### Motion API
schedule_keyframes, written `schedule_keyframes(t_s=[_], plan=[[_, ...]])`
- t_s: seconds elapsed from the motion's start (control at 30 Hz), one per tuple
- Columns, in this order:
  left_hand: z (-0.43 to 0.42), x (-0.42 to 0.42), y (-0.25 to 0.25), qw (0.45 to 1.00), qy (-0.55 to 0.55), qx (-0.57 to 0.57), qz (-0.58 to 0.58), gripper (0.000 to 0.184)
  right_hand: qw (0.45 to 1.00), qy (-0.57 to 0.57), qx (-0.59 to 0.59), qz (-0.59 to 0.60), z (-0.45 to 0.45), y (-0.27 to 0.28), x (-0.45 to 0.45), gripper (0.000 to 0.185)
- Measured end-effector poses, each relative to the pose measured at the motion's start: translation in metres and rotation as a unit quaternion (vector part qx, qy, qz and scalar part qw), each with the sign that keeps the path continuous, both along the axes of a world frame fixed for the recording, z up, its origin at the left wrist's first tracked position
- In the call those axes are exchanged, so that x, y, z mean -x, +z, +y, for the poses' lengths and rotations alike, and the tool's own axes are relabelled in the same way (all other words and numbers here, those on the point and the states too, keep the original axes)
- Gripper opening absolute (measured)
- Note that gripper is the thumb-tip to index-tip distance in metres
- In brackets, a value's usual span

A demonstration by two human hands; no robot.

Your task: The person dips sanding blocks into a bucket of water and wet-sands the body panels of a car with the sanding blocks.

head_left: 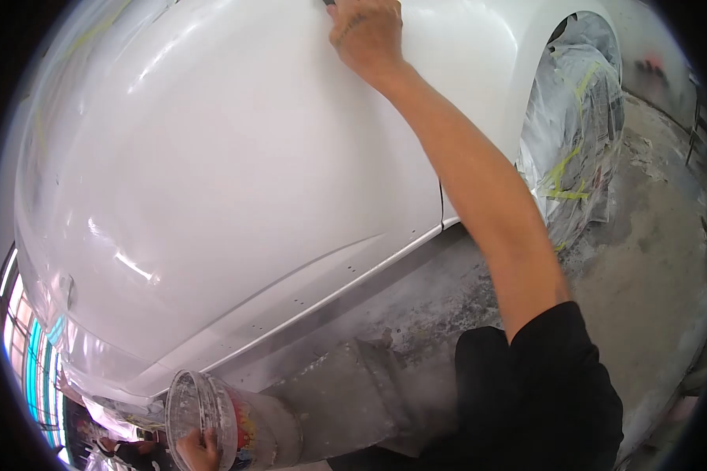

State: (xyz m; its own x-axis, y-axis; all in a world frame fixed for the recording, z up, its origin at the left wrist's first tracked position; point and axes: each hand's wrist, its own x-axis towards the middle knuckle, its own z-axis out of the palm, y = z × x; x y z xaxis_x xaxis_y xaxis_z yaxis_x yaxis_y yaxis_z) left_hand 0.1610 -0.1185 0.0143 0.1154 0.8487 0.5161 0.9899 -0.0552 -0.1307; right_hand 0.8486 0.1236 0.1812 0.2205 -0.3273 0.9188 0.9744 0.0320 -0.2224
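Note:
A glossy white car body [236, 173] fills the upper left and middle. My right hand [368, 38] is against its surface at the top, fingers closed around a small dark object [329, 2] that is mostly cut off by the frame edge. Low at the left, my left hand [199, 450] is closed at the rim of a clear plastic bucket [263, 430] with a colourful label [246, 424]. The bucket is tilted, its open mouth facing left.
Plastic sheeting with yellow tape covers the wheel [577, 133] at the upper right. A grey block-like object [342, 396] stands beside the bucket. Stained concrete floor [644, 235] runs along the right. Part of another person [133, 453] shows at the bottom left.

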Motion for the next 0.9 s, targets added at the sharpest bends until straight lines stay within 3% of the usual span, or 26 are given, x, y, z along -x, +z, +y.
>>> schedule_keyframes(t_s=[0.1,0.17,0.27,0.37,0.4,0.5,0.6,0.7,0.73,0.83,0.87,0.9], plan=[[-0.002,0.005,-0.010,0.995,-0.034,-0.074,0.052,0.047,0.999,0.051,0.019,-0.006,-0.002,-0.067,0.005,0.032],[-0.001,0.001,-0.011,0.996,-0.030,-0.075,0.044,0.048,0.999,0.041,0.022,-0.017,0.000,-0.159,0.012,0.036],[-0.003,-0.005,-0.003,0.999,-0.007,-0.029,0.013,0.049,0.998,0.059,0.025,-0.027,0.001,-0.160,0.010,0.045],[-0.002,-0.006,0.001,0.998,-0.019,-0.039,0.035,0.049,1.000,0.012,-0.006,-0.027,0.013,-0.037,-0.008,0.039],[-0.001,-0.005,0.002,0.999,-0.024,-0.029,0.034,0.050,1.000,0.013,0.002,-0.011,-0.001,-0.010,-0.001,0.028],[-0.007,-0.007,-0.002,0.999,-0.013,-0.028,0.026,0.051,0.999,0.030,-0.010,-0.028,0.004,-0.042,-0.007,0.040],[-0.006,-0.013,0.003,1.000,0.015,-0.001,-0.004,0.051,0.998,0.041,0.030,-0.029,0.002,-0.172,0.004,0.044],[-0.006,-0.024,0.009,0.999,0.028,0.019,-0.037,0.050,0.996,0.063,0.045,-0.033,0.002,-0.163,0.002,0.046],[-0.006,-0.026,0.010,0.998,0.031,0.024,-0.043,0.050,0.999,0.019,0.038,-0.027,0.002,-0.118,-0.001,0.042],[0.000,-0.001,-0.005,0.996,-0.039,-0.062,0.043,0.047,0.998,0.024,0.004,-0.064,0.015,0.008,-0.023,0.030],[0.002,-0.005,-0.005,0.996,-0.039,-0.072,0.046,0.046,0.999,-0.010,0.043,0.002,0.003,0.028,-0.013,0.031],[0.000,-0.008,-0.005,0.995,-0.038,-0.076,0.051,0.046,0.999,0.003,0.039,-0.005,0.002,0.014,-0.009,0.032]])
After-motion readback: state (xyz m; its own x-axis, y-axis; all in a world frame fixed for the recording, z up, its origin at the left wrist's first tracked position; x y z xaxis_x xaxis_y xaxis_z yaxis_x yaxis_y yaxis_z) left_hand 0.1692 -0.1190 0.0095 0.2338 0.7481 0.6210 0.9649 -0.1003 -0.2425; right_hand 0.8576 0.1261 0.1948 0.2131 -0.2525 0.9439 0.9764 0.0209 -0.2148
